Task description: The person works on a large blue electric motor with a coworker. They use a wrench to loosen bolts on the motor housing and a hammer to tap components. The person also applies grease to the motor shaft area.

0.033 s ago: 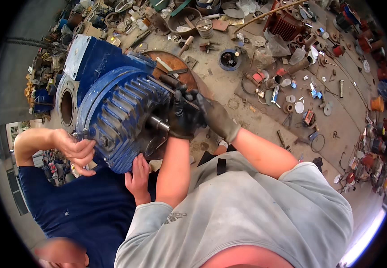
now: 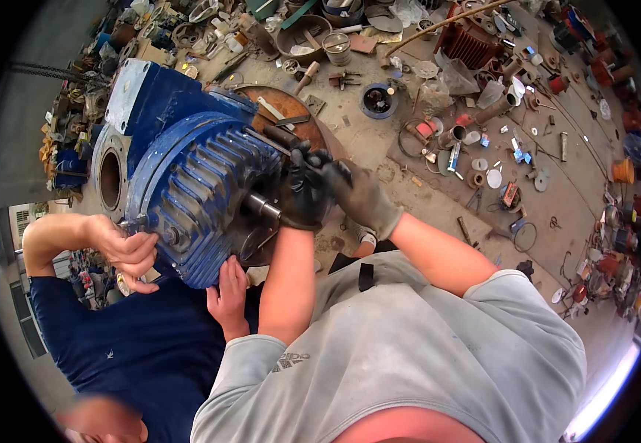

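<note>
A large blue pump or motor housing [image 2: 187, 177] with ribs along its side stands at the left, and a bare steel shaft [image 2: 265, 207] sticks out of its near right end. Beside that end, a thin metal rod [image 2: 265, 140] runs from the housing's rim into my hands. My left hand [image 2: 307, 188], in a black glove, has its fingers curled round the rod. Right next to it, my right hand [image 2: 368, 199], in a worn grey-black glove, is closed at the rod's near end; its fingers hide that end.
Under the housing shows a rusty round drum [image 2: 320, 136]. At the left, a co-worker in a dark blue shirt [image 2: 135, 332] rests one hand [image 2: 124, 251] on the housing's side and the other [image 2: 230, 295] against its lower edge. Tools, pipes and parts litter the floor [image 2: 424, 207].
My right hand has shifted slightly to the right and its fingers have turned a little. The left hand and the co-worker's hands look unmoved.
</note>
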`<action>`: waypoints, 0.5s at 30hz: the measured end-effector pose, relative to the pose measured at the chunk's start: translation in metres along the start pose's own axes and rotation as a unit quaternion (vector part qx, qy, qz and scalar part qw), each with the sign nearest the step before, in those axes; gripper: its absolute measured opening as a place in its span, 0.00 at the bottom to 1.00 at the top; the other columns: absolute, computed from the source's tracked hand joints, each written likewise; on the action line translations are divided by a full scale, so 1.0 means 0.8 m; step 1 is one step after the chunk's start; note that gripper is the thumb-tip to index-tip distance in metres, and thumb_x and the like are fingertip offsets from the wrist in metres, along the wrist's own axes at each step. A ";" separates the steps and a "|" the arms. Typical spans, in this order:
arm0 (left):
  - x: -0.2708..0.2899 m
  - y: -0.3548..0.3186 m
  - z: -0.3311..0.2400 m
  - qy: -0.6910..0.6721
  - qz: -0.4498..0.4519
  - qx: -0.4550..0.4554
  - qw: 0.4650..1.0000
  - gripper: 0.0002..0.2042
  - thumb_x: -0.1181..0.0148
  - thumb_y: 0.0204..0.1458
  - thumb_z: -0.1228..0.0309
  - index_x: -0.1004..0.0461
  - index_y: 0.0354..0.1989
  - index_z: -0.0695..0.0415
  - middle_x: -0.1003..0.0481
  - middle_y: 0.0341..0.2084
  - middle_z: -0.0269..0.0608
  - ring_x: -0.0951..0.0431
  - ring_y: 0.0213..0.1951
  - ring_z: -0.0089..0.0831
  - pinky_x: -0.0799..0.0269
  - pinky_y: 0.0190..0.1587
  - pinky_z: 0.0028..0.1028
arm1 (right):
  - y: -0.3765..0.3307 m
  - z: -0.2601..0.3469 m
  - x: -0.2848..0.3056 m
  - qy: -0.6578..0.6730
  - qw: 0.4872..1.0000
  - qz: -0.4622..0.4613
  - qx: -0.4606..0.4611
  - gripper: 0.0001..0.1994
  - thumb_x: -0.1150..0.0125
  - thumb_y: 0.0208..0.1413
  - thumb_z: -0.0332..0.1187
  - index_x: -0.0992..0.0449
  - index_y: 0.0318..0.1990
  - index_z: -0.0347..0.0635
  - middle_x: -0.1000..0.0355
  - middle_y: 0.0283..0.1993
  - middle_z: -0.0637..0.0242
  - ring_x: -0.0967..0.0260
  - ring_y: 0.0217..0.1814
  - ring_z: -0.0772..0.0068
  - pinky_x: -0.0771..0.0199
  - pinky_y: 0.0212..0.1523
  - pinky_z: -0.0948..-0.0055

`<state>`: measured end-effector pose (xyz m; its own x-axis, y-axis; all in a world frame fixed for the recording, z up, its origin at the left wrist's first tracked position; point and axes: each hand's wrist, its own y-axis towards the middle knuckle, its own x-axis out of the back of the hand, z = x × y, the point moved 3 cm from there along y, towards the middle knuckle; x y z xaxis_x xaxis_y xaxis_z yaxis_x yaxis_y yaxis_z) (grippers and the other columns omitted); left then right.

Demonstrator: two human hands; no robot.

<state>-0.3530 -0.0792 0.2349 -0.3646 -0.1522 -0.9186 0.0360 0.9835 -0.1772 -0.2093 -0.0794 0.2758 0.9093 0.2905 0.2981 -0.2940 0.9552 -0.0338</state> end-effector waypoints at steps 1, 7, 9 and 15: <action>0.010 0.004 0.002 -0.006 0.001 0.007 1.000 0.16 0.44 0.72 0.59 0.25 0.60 0.53 0.24 0.43 0.40 0.25 0.49 0.33 0.23 0.51 0.33 | -0.001 0.003 0.007 -0.065 0.997 -0.009 0.041 0.25 0.52 0.74 0.54 0.21 0.45 0.39 0.22 0.32 0.52 0.20 0.35 0.49 0.21 0.42 0.55; 0.013 0.018 0.007 0.006 -0.017 0.021 1.000 0.15 0.45 0.72 0.60 0.26 0.59 0.55 0.25 0.40 0.39 0.24 0.45 0.32 0.22 0.44 0.36 | 0.007 -0.031 -0.013 -0.024 0.997 0.049 -0.056 0.26 0.51 0.73 0.56 0.19 0.41 0.41 0.26 0.23 0.53 0.21 0.33 0.49 0.20 0.42 0.55; 0.034 0.015 -0.009 -0.045 0.054 0.127 0.989 0.15 0.45 0.72 0.60 0.25 0.58 0.55 0.25 0.39 0.38 0.24 0.44 0.31 0.22 0.44 0.36 | 0.007 -0.027 -0.013 0.069 0.983 0.092 -0.144 0.25 0.50 0.73 0.55 0.20 0.41 0.40 0.25 0.24 0.53 0.21 0.32 0.50 0.20 0.42 0.55; 0.053 0.024 -0.009 0.033 -0.037 0.043 0.998 0.14 0.45 0.73 0.62 0.25 0.57 0.58 0.25 0.35 0.36 0.25 0.42 0.28 0.24 0.49 0.30 | 0.002 0.033 0.019 -0.053 0.995 0.079 -0.030 0.23 0.43 0.68 0.52 0.21 0.39 0.37 0.21 0.29 0.52 0.19 0.33 0.49 0.19 0.39 0.54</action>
<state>-0.3749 -0.0662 0.1949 -0.4295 -0.2146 -0.8772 0.0863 0.9572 -0.2764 -0.2038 -0.0751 0.3052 0.8167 0.4321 0.3826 -0.4093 0.9010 -0.1438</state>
